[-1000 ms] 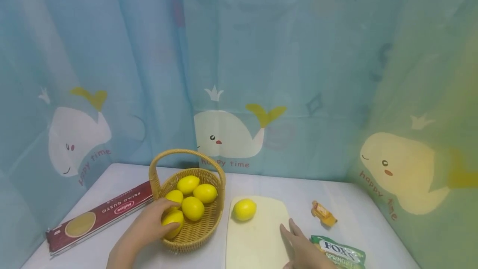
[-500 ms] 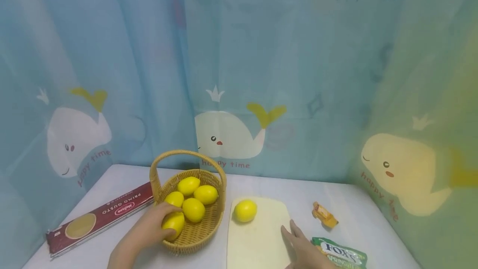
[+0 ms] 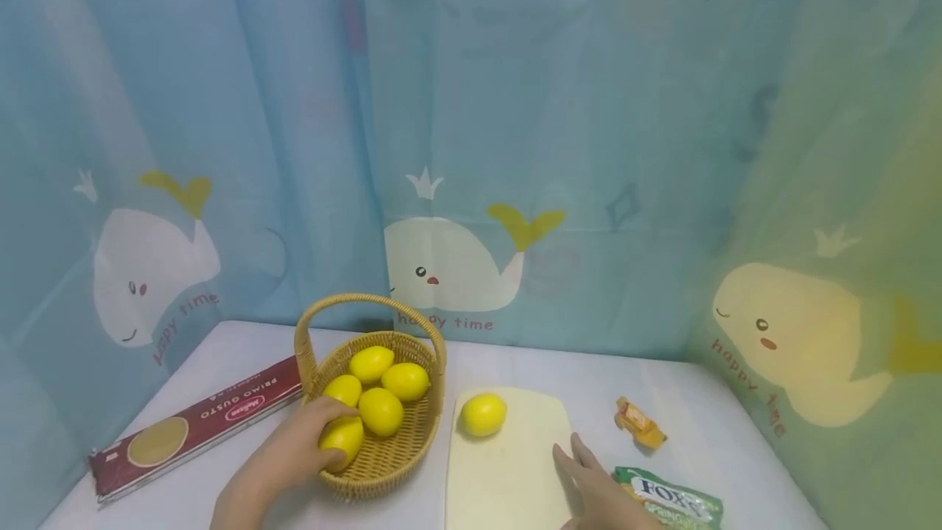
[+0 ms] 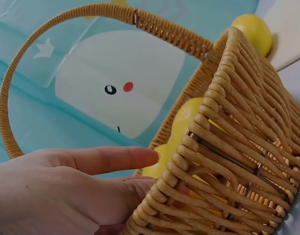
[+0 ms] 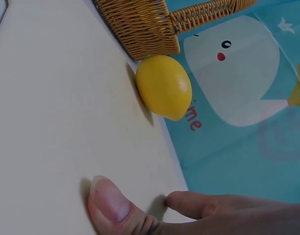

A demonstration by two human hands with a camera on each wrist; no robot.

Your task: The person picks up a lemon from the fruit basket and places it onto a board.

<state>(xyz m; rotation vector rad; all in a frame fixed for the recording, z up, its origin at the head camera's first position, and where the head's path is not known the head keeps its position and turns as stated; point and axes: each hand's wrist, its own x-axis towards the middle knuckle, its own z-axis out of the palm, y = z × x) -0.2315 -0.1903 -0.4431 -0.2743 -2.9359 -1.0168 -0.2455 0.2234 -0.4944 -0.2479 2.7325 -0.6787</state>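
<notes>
A wicker basket (image 3: 371, 482) with a tall handle holds several yellow lemons (image 3: 381, 412). My left hand (image 3: 294, 444) reaches over its near left rim, thumb and fingers around the nearest lemon (image 3: 344, 440), which still sits in the basket. In the left wrist view the rim hides the fingertips of the left hand (image 4: 81, 188). One more lemon (image 3: 483, 415) lies near the far end of a cream cutting board (image 3: 508, 477). My right hand (image 3: 599, 489) rests at the board's right edge, fingers extended; in the right wrist view its thumb (image 5: 111, 205) is over the board surface.
A dark red spaghetti pack (image 3: 199, 428) lies left of the basket. Right of the board are a small orange wrapper (image 3: 639, 424) and a green Fox's bag (image 3: 673, 497). Blue curtains (image 3: 471, 105) with printed whales stand behind the white table (image 3: 530, 362).
My left fingers have settled slightly closer around the nearest lemon, which has shifted very little. The right hand stays at the board's edge.
</notes>
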